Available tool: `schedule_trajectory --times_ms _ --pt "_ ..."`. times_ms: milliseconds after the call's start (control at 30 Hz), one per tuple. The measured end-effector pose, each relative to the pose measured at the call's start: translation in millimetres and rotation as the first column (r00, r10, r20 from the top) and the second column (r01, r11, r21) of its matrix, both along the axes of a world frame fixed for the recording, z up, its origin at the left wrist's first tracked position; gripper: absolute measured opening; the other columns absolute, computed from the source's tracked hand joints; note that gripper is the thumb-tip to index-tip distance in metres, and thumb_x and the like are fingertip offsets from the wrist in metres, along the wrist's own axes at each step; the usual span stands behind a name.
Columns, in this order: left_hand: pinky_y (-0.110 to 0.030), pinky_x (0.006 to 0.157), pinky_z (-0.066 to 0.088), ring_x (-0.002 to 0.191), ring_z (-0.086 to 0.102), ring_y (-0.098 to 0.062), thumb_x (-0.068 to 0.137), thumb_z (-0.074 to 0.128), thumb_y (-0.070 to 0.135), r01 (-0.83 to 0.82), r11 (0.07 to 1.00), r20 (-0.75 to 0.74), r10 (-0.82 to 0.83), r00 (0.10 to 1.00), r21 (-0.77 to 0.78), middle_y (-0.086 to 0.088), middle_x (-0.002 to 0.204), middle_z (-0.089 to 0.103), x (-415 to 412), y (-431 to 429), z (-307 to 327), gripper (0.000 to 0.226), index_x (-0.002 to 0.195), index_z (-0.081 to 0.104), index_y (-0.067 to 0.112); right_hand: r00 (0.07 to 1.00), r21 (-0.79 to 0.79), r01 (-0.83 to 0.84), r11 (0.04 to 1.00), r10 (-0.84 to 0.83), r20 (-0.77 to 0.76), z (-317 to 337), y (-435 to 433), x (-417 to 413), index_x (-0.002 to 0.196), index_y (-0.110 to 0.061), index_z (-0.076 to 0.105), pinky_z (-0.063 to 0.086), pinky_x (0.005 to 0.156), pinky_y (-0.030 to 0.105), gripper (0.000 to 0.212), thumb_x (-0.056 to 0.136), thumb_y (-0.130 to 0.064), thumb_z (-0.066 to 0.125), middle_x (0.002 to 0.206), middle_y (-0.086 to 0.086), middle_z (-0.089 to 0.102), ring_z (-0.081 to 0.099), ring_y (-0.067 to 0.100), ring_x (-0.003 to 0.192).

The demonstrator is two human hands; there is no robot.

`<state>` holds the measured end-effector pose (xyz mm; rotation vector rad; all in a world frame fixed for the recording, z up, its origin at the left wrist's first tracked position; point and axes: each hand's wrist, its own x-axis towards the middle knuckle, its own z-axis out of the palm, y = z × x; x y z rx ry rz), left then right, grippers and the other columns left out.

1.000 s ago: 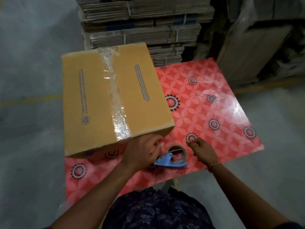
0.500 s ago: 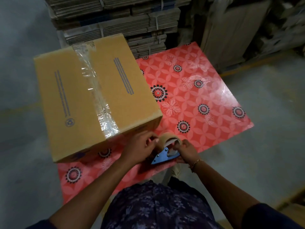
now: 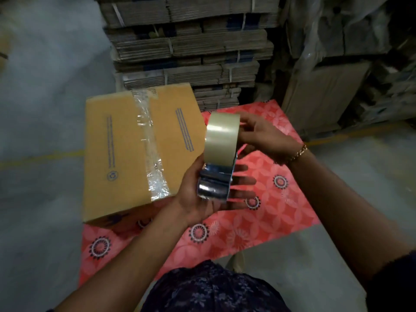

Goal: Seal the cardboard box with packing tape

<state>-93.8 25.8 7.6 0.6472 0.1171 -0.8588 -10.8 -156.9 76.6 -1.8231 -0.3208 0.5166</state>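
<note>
A closed cardboard box [image 3: 117, 154] lies on the left of a red patterned table [image 3: 270, 221], with a strip of clear tape [image 3: 149, 149] running along its top seam. Both hands hold a tape dispenser [image 3: 215, 183] in the air above the table, right of the box. My left hand [image 3: 202, 199] cradles the dispenser's metal body from below, fingers spread under it. My right hand [image 3: 263, 136] grips the clear tape roll [image 3: 221, 138] at the dispenser's top from the right side.
Bundled stacks of flat cardboard [image 3: 189, 46] rise behind the table. Plastic-wrapped cardboard sheets [image 3: 337, 64] stand at the back right. Grey concrete floor [image 3: 40, 86] surrounds the table; the box overhangs the table's left edge.
The dispenser lay on the table near the front edge; both hands took hold of it and raised it into the air. The camera view shifted.
</note>
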Motion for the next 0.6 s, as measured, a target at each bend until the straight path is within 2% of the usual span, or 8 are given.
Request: schedule_trajectory --times_ms 67,133,200,267,300,367,433,600 --pt "-0.039 0.074 0.06 0.086 0.073 -0.031 0.088 0.041 0.053 -0.102 0.992 0.034 0.105 0.994 -0.076 -0.02 0.11 0.073 9 -1 32 0.065 0.117 0.071 0.003 0.997 0.012 -0.001 1.0 0.0 0.075 18 11 9 0.125 -0.018 0.052 0.058 0.057 0.026 0.036 0.097 0.005 0.055 0.103 0.018 0.062 0.068 0.009 0.073" --pt "-0.034 0.067 0.059 0.074 0.072 -0.028 0.084 0.045 0.043 -0.22 0.974 0.089 0.224 0.971 -0.05 -0.02 0.1 0.074 22 4 53 0.057 0.106 0.075 0.001 0.988 0.089 0.077 0.993 -0.088 0.128 27 15 11 0.126 -0.018 0.051 0.058 0.066 0.027 0.032 0.098 -0.003 0.057 0.111 0.01 0.064 0.068 0.007 0.085" --pt "-0.037 0.074 0.059 0.082 0.071 -0.033 0.083 0.045 0.037 -0.311 0.951 0.152 0.307 0.939 -0.001 -0.023 0.106 0.071 34 11 68 0.055 0.11 0.073 -0.002 0.958 0.164 0.219 0.962 -0.244 0.152 26 14 6 0.125 -0.018 0.056 0.057 0.073 0.032 0.029 0.096 -0.02 0.061 0.116 0.005 0.067 0.069 0.011 0.093" --pt "-0.039 0.076 0.058 0.086 0.069 -0.035 0.084 0.042 0.035 -0.398 0.917 0.177 0.39 0.904 0.009 -0.023 0.109 0.068 45 17 79 0.057 0.116 0.068 -0.004 0.917 0.231 0.35 0.908 -0.383 0.113 19 13 -8 0.112 -0.019 0.062 0.053 0.067 0.031 0.022 0.093 -0.031 0.063 0.105 0.002 0.072 0.07 0.012 0.083" --pt "-0.038 0.073 0.058 0.082 0.068 -0.034 0.088 0.039 0.036 -0.442 0.897 0.182 0.434 0.882 0.002 -0.022 0.104 0.069 50 19 84 0.056 0.116 0.067 -0.004 0.913 0.247 0.374 0.894 -0.402 0.072 14 14 -18 0.107 -0.017 0.064 0.051 0.064 0.03 0.02 0.094 -0.033 0.062 0.097 0.0 0.073 0.069 0.014 0.077" --pt "-0.035 0.068 0.056 0.074 0.067 -0.031 0.093 0.034 0.039 -0.511 0.859 0.205 0.505 0.838 -0.027 -0.018 0.093 0.069 58 22 92 0.057 0.113 0.067 -0.002 0.933 0.253 0.353 0.901 -0.358 -0.03 5 21 -40 0.102 -0.013 0.068 0.048 0.061 0.03 0.021 0.099 -0.032 0.058 0.087 0.001 0.073 0.067 0.016 0.069" --pt "-0.033 0.065 0.055 0.07 0.065 -0.028 0.094 0.036 0.042 -0.566 0.824 0.256 0.553 0.793 -0.025 -0.016 0.091 0.066 63 23 99 0.056 0.111 0.066 -0.001 0.955 0.267 0.298 0.917 -0.281 -0.1 3 33 -59 0.1 -0.012 0.069 0.048 0.059 0.03 0.021 0.1 -0.028 0.056 0.086 0.003 0.073 0.066 0.017 0.067" --pt "-0.032 0.063 0.055 0.068 0.063 -0.027 0.097 0.036 0.041 -0.632 0.775 0.351 0.591 0.726 0.002 -0.016 0.086 0.064 69 19 109 0.053 0.096 0.07 0.001 0.949 0.306 0.312 0.9 -0.277 -0.152 10 63 -73 0.109 -0.003 0.067 0.048 0.057 0.028 0.034 0.098 -0.035 0.06 0.086 0.001 0.072 0.065 0.017 0.067"
